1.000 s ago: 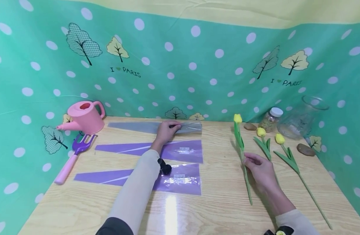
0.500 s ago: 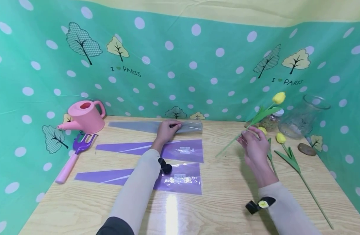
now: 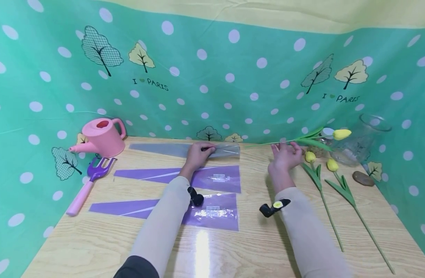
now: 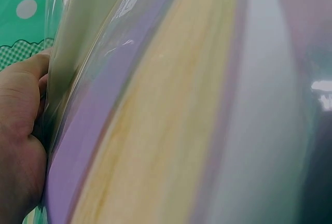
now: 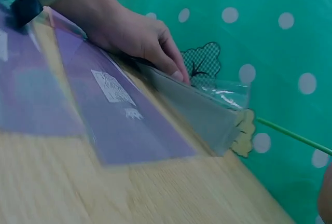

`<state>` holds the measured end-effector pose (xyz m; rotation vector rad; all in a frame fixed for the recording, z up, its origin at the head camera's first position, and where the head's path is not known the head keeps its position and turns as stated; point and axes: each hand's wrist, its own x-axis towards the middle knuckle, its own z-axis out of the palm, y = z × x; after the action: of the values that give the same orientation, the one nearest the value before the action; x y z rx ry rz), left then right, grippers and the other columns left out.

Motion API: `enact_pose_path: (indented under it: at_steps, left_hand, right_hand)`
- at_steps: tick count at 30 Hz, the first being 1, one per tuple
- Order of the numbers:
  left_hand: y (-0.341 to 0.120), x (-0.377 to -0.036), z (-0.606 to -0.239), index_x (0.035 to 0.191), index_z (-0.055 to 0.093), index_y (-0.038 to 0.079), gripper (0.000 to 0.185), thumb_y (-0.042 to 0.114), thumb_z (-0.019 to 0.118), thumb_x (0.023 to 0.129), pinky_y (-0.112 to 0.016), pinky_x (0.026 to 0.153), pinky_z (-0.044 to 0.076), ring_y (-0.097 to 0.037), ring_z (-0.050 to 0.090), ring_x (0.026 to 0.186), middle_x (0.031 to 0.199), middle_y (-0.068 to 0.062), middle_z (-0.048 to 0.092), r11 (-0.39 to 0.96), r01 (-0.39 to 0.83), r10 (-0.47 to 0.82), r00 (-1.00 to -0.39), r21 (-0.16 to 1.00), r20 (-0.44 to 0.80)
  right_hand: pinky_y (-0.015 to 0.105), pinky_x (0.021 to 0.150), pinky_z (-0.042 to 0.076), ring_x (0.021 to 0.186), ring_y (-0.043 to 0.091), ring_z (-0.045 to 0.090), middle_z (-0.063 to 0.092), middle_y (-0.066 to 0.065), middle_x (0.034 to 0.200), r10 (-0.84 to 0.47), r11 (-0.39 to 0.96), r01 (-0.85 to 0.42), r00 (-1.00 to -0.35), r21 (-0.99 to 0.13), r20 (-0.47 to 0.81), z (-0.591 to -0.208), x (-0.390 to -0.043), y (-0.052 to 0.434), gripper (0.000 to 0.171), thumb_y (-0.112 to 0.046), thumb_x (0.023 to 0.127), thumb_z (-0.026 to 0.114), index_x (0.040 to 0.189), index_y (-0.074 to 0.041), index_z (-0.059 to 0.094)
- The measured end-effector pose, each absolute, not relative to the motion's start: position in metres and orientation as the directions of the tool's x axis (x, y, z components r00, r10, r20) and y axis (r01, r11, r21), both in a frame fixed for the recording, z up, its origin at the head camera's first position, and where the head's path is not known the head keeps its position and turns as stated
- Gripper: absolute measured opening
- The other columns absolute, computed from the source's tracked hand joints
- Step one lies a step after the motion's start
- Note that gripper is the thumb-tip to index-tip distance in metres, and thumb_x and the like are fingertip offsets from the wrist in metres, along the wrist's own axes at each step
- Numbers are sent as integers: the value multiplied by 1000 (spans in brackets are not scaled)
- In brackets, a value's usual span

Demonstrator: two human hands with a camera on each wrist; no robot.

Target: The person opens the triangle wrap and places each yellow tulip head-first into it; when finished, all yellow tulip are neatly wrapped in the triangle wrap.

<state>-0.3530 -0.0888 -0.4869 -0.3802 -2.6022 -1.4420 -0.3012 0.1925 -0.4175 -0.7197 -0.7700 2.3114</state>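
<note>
My left hand (image 3: 198, 153) lies on the grey-clear cellophane sleeve (image 3: 164, 149) at the back of the wooden table (image 3: 254, 247), fingers curled on its upper layer near the wide end. The right wrist view shows that left hand (image 5: 140, 35) lifting the sleeve (image 5: 202, 112) slightly open. Just to the right, my right hand (image 3: 284, 154) pinches a yellow tulip (image 3: 341, 134) by its stem and holds it level above the table. Its bloom points right and its stem (image 5: 290, 133) tip points left, just short of the sleeve's mouth.
Two purple sleeves (image 3: 212, 178) (image 3: 212, 211) lie flat nearer me. A pink watering can (image 3: 103, 136) and a purple garden fork (image 3: 94, 173) are at the left. At the right lie two more tulips (image 3: 314, 177) (image 3: 341, 185), a glass vase (image 3: 358, 139) and a stone (image 3: 363, 178).
My right hand lifted one tulip off the table, turned it level and carried it left towards the sleeve. The left hand stayed on the sleeve.
</note>
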Motion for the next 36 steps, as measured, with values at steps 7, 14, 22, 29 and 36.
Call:
enact_pose_path:
  at_steps: [7,14,22,29,36]
  left_hand:
    - [-87,-353,-486,112,80,13,19,23,73,98,-41,114,48,-26,66,126,125,-6,75,510,276,147,-961,815,234]
    - [-87,-354,-487,112,80,11,19,22,73,98,-41,114,48,-27,66,126,125,-7,75,507,276,147,-961,817,233]
    - [-88,-351,-486,111,80,11,19,21,73,97,-42,113,48,-28,66,125,125,-8,76,504,272,145,-962,819,231]
    - [-87,-351,-485,112,80,12,19,21,73,97,-42,114,47,-28,66,126,126,-8,75,519,273,151,-962,810,227]
    - [-87,-351,-485,111,81,12,19,22,73,98,-41,113,48,-28,66,125,125,-8,75,519,271,151,-962,811,226]
  right_hand:
    - [44,100,59,105,31,67,58,14,112,677,-654,-304,-643,-693,-357,-436,-309,162,39,14,93,58,127,-4,53]
    - [38,100,59,126,40,63,54,22,130,622,-714,-248,-653,-655,-431,-449,-308,132,48,15,91,61,135,-3,50]
    - [34,100,59,124,38,65,57,24,134,590,-713,-198,-688,-673,-423,-453,-306,112,49,11,94,63,139,-2,48]
    - [34,98,60,123,41,65,58,26,126,594,-715,-202,-680,-669,-429,-455,-305,104,41,9,95,64,133,1,51]
    - [29,90,62,118,38,68,62,18,113,600,-696,-166,-669,-699,-438,-458,-303,99,30,5,95,66,122,-1,57]
